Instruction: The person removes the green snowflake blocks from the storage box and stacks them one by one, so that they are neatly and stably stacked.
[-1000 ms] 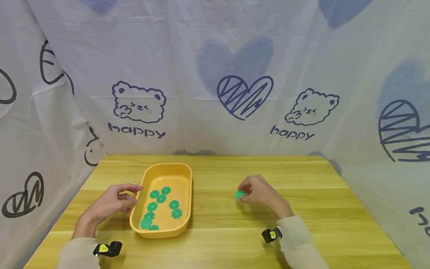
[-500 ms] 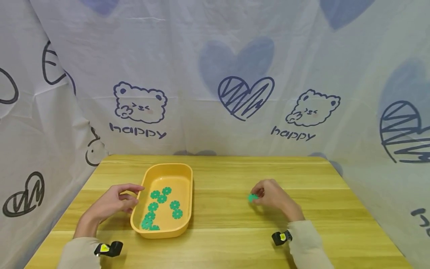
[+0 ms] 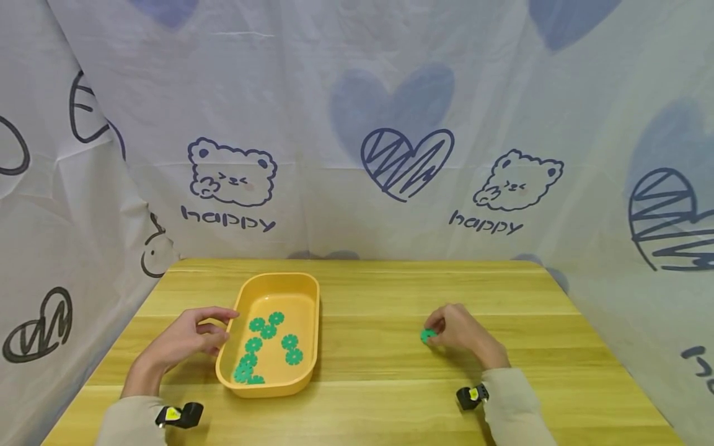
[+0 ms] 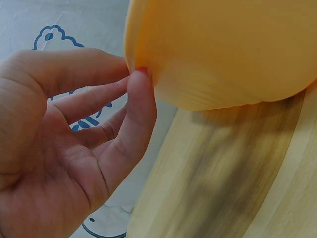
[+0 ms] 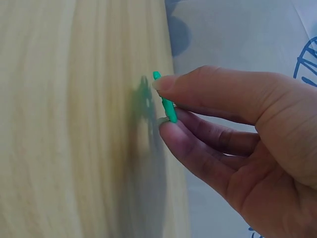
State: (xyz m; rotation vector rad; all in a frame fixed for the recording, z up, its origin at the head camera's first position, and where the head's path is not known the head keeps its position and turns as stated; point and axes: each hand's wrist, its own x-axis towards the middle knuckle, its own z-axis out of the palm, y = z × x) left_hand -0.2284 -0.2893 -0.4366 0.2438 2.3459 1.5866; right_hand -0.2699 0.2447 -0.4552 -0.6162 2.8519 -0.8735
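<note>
In the head view a yellow tray [image 3: 312, 365] stands left of the middle of the table, with several green snowflake building discs [image 3: 293, 356] lying in it. At its left side my left hand [image 3: 181, 339] holds the rim between thumb and fingers; the left wrist view shows the thumb and index fingertips meeting at the edge of the tray [image 4: 223, 54]. My right hand [image 3: 463, 331] pinches one green snowflake disc [image 3: 427, 336] to the right of the tray. Seen edge-on in the right wrist view, this disc [image 5: 167, 105] is held just above the table by thumb and fingertips.
The wooden table [image 3: 368, 396] extends between the tray and my right hand. A white curtain [image 3: 334, 204] printed with hearts and bears hangs behind it and along both sides.
My right hand has moved to the right and slightly nearer with the green snowflake disc. My left hand and the tray have stayed in place.
</note>
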